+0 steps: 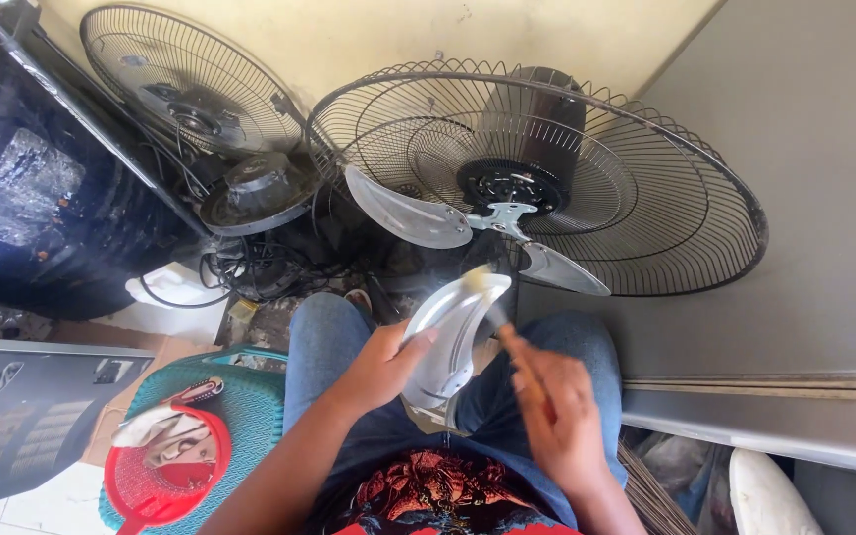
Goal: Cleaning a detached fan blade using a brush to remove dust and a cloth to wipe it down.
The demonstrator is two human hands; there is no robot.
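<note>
My left hand [380,365] grips a loose silver fan blade [451,332] over my lap, thumb on its upper face. My right hand [555,414] holds a thin brush-like tool [495,309], blurred, whose tip touches the blade's top edge. In front of my knees a large fan [537,178] leans against the wall, with its open wire guard, a black motor hub and two silver blades still on the hub.
A second wire fan guard [185,79] and a dark fan motor [260,190] with tangled cables lie at the back left. A teal basket [250,406] holding a red plastic strainer [165,466] stands at my left. A grey metal panel [804,248] fills the right side.
</note>
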